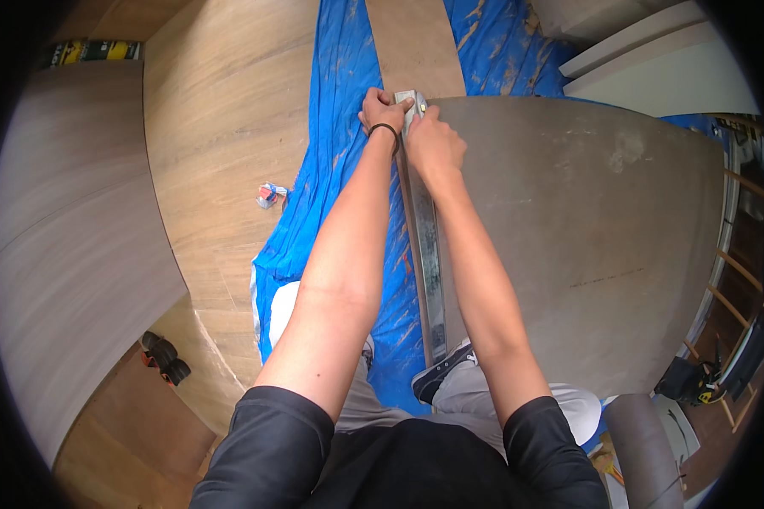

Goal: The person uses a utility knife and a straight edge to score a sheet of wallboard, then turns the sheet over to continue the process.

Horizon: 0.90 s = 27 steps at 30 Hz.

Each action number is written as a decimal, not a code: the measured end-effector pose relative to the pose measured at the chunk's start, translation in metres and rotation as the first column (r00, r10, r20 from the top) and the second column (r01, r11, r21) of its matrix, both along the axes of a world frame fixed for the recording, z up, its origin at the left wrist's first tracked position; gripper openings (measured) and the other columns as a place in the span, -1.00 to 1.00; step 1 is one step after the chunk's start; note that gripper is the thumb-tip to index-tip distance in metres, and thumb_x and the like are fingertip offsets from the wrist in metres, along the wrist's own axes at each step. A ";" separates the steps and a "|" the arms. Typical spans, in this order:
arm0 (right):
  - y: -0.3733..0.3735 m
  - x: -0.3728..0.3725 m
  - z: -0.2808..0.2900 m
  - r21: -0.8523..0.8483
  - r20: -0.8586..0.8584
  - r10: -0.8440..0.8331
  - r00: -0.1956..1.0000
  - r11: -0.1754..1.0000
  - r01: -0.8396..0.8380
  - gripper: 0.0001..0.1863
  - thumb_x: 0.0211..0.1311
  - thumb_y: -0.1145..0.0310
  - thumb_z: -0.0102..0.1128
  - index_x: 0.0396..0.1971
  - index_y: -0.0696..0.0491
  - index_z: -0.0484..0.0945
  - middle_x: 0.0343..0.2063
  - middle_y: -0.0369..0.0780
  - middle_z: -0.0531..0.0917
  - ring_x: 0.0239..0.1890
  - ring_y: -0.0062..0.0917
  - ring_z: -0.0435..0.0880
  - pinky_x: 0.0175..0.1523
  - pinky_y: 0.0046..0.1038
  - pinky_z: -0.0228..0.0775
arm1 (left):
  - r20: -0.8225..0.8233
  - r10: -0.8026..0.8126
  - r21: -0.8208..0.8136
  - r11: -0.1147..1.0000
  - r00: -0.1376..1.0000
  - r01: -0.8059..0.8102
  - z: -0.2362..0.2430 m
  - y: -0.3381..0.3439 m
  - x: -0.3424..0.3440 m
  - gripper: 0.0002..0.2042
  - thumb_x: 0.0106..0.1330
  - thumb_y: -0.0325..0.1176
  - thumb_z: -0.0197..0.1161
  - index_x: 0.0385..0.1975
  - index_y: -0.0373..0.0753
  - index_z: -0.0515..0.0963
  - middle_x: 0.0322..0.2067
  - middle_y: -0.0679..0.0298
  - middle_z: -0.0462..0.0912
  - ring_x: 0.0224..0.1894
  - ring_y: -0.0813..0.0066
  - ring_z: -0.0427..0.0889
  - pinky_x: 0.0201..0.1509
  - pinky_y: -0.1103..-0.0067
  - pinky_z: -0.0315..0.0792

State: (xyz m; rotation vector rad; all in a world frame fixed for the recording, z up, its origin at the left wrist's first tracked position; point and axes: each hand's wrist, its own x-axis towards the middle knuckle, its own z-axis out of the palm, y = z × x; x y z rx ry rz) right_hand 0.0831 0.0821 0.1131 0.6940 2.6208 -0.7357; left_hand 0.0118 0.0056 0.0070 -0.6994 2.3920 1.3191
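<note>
A long metal bar (429,280) lies along the left edge of a large grey-brown board (569,229). My left hand (384,113) grips the bar's far end, thumb laid over its top and fingers bent at the outer side. Close beside it, my right hand (435,146) is closed on a small grey tool that looks like a utility knife (421,105). The tool's tip sits at the bar's far end near the board's corner; its blade cannot be made out. Both my arms reach straight ahead.
Under the board spreads a blue tarp (339,170), with a brown panel strip (416,47) beyond. Pale boards (654,72) lean at far right. A wooden ladder (736,267) lies right. My shoe (441,373) is beside the bar. Dark sandals (165,358) lie left.
</note>
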 end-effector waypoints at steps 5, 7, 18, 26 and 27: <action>0.007 0.001 0.000 -0.022 0.045 0.000 0.999 1.000 0.001 -0.65 0.39 0.15 -0.12 -0.13 0.16 0.38 -0.30 0.07 0.69 -0.20 -0.04 0.69 -0.09 -0.06 0.49 | -0.070 -0.013 -0.103 0.995 0.997 0.006 0.006 0.008 0.003 -0.53 -0.19 -0.28 0.64 -0.55 -0.15 0.33 -0.55 0.36 0.52 -0.43 0.43 0.43 -0.25 0.47 0.39; 0.011 0.000 0.001 -0.029 0.074 0.015 0.997 0.999 -0.013 -0.66 0.39 0.15 -0.12 -0.12 0.15 0.38 -0.28 0.07 0.68 -0.18 -0.04 0.69 -0.07 -0.06 0.49 | -0.068 -0.013 -0.115 0.993 0.998 0.005 0.005 0.007 0.002 -0.53 -0.19 -0.27 0.64 -0.55 -0.15 0.33 -0.55 0.36 0.52 -0.43 0.41 0.44 -0.24 0.45 0.39; 0.004 0.013 -0.002 -0.045 0.090 0.020 0.996 0.999 -0.016 -0.69 0.39 0.17 -0.10 -0.11 0.11 0.34 -0.31 0.07 0.69 -0.20 -0.05 0.70 -0.08 -0.04 0.49 | 0.003 -0.024 -0.020 1.000 1.000 0.024 0.002 0.001 0.001 -0.54 -0.21 -0.24 0.61 -0.51 -0.11 0.34 -0.40 0.32 0.56 -0.15 0.18 0.42 -0.03 0.26 0.24; 0.000 0.072 0.004 -0.058 0.159 0.008 0.987 0.998 0.001 -0.69 0.39 0.16 -0.10 -0.13 0.12 0.35 -0.37 0.06 0.69 -0.28 -0.03 0.70 -0.15 -0.03 0.50 | -0.028 -0.042 0.011 0.999 0.999 0.042 -0.003 0.001 0.004 -0.54 -0.20 -0.20 0.61 -0.52 -0.13 0.35 -0.48 0.30 0.55 -0.23 0.20 0.45 -0.07 0.25 0.28; 0.001 0.076 0.005 -0.034 0.149 0.020 0.989 0.999 -0.015 -0.69 0.39 0.16 -0.09 -0.14 0.12 0.35 -0.38 0.07 0.69 -0.28 -0.03 0.70 -0.15 -0.03 0.50 | -0.030 -0.059 0.005 0.998 0.998 0.059 -0.003 0.002 0.010 -0.54 -0.21 -0.20 0.61 -0.52 -0.13 0.35 -0.48 0.31 0.55 -0.24 0.21 0.45 -0.07 0.25 0.28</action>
